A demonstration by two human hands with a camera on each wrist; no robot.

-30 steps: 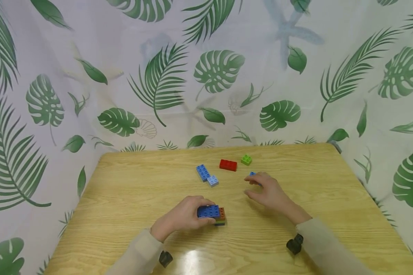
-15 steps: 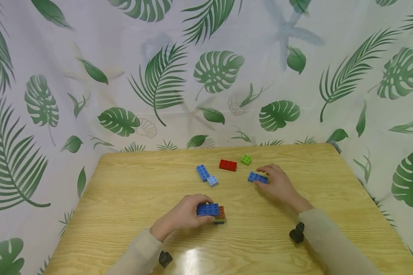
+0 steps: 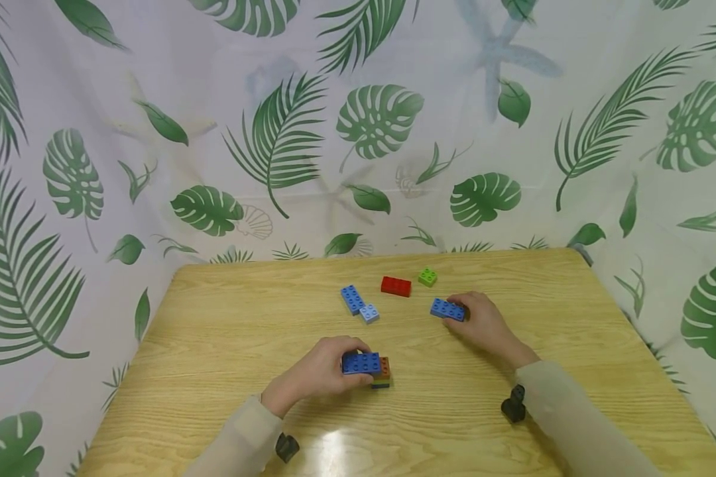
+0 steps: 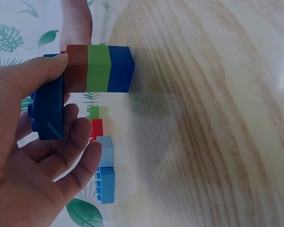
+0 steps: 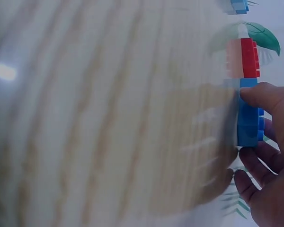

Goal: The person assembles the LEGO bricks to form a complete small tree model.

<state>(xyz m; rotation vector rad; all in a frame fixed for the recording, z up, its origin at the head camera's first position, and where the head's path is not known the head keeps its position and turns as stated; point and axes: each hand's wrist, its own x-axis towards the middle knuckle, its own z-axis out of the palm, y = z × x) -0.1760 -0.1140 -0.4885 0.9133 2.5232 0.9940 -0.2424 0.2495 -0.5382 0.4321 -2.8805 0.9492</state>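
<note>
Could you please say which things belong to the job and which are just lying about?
Apparently in the job:
dark blue brick (left hand)
brown-green-blue brick stack
blue brick (right hand)

Just lying about:
red brick
lime-green brick
small light-blue brick
loose blue brick

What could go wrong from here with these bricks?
1. The dark blue brick overhangs the stack to the left; if the left hand presses on that unsupported end, it might pop loose or tip the stack.
2. The right hand grips the blue brick with its left end sticking out, so it could swivel.
</note>
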